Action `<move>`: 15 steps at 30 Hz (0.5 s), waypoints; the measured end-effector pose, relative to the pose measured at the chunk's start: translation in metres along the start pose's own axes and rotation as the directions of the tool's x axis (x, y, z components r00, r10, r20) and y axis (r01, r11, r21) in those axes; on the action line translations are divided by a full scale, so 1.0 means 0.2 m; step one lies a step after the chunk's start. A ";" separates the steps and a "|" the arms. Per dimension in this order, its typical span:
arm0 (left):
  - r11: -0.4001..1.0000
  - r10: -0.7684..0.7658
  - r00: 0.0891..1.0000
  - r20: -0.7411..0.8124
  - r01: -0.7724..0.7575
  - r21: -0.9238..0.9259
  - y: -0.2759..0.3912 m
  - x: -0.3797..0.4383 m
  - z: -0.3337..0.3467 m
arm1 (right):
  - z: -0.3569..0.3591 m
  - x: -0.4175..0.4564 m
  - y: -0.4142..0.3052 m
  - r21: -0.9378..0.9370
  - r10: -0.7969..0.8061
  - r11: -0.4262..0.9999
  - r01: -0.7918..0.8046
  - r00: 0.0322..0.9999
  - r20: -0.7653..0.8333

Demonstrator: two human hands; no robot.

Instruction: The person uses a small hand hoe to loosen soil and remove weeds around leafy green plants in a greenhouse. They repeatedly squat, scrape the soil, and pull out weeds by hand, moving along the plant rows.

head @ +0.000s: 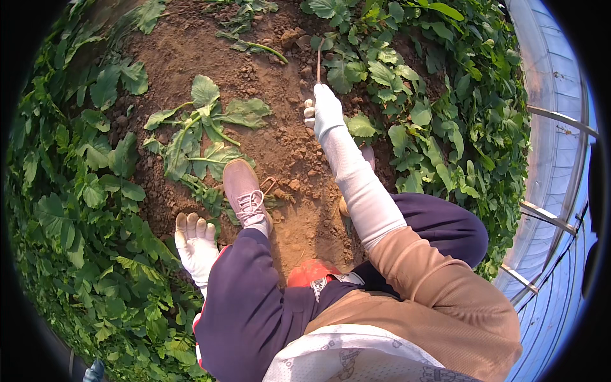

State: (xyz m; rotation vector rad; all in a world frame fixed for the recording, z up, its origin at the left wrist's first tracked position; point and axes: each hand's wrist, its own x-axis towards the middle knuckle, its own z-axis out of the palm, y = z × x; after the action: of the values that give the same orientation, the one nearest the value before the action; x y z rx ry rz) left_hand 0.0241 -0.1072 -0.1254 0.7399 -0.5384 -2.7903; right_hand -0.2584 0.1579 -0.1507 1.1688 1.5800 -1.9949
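My right hand (328, 109), in a white glove with tan fingertips, is closed around a thin brownish rod-like tool (319, 61). The tool points away from me, and its far end bends slightly beside the leaves of a standing radish-like plant (340, 72). My left hand (196, 246), gloved the same way, hangs outside my left knee with the palm up and fingers apart, holding nothing. Ahead of my left shoe (242, 187), uprooted, wilting leafy plants (184, 143) lie on the brown soil (279, 112). A small copper-coloured loop (270, 183) sticks out beside that shoe.
Dense leafy crops (90, 229) line the left side, and another thick stand (444, 100) borders the right. Beyond it rises a plastic-film greenhouse wall (549, 62) with frame bars (549, 217). A red object (309, 273) sits beneath me; more pulled leaves (260, 47) lie farther up the path.
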 end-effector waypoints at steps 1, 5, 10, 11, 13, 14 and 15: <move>1.000 0.006 1.000 -0.006 -0.006 0.004 -0.01 0.00 0.00 | 0.00 -0.05 0.01 0.008 0.019 1.000 -0.019 1.000 0.010; 0.999 0.023 0.999 -0.025 -0.022 0.034 0.01 -0.01 0.01 | 0.01 -0.25 0.10 -0.076 -0.010 0.997 0.016 0.997 0.082; 1.000 0.027 0.999 -0.019 -0.027 0.016 0.02 -0.01 0.01 | 0.02 -0.04 0.02 -0.321 -0.264 0.904 0.284 0.959 0.104; 0.999 0.032 0.999 -0.014 -0.032 0.015 0.03 -0.02 0.01 | 0.02 0.03 -0.03 -0.303 -0.291 0.902 0.307 0.952 0.100; 1.000 0.019 1.000 -0.002 -0.019 0.000 0.01 -0.02 0.00 | -0.04 0.22 -0.13 -0.288 -0.334 0.894 0.343 0.939 0.081; 1.000 0.017 1.000 0.001 -0.017 -0.002 0.02 -0.02 -0.01 | -0.06 0.27 -0.17 -0.320 -0.339 0.887 0.333 0.940 0.040; 1.000 0.014 1.000 0.005 -0.014 -0.006 0.02 -0.02 -0.01 | -0.08 0.32 -0.21 -0.353 -0.346 0.878 0.323 0.938 -0.001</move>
State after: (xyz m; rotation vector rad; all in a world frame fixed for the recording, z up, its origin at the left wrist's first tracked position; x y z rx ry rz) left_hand 0.0286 -0.1111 -0.1243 0.7258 -0.5334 -2.7806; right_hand -0.3211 0.1996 -0.1735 0.8729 2.1869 -1.7695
